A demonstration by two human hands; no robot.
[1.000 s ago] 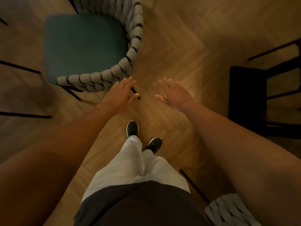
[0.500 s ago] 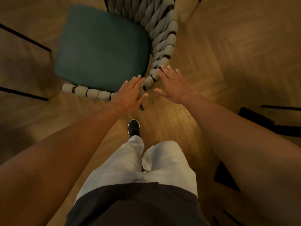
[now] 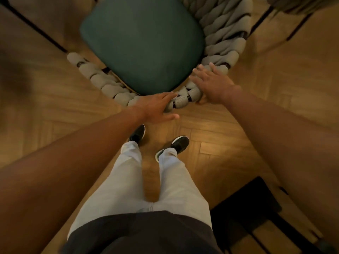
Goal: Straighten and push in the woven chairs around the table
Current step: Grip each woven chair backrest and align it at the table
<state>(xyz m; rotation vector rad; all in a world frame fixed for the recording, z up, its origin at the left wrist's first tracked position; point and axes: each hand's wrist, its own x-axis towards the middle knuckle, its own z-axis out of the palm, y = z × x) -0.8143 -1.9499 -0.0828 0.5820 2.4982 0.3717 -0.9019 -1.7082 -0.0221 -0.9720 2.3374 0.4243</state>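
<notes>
Both hands had come forward since the earlier views, from hovering short of the chair to lying on its woven back, and the chair filled more of the view. At the left, grey rope coils of the backrest ran down toward the left hand's fingertips. The left hand lay flat along the top rail, fingers straight and close together, pointing right, with the thumb hanging free below the rail; nothing was clamped, which suited a push rather than a lift. Beyond those fingers sat the green seat cushion, turned at an angle to the person, so the chair appeared not yet squared. The right hand rested on the rail's right curve, fingers spread and straight over the coils, its thumb tucked under the rail; whether the thumb gripped could not be told. Hands set on either side of the back's middle probably allowed both turning and pushing. Behind the wrists lay the wooden floor and the person's shoes. No table could be identified with certainty.
</notes>
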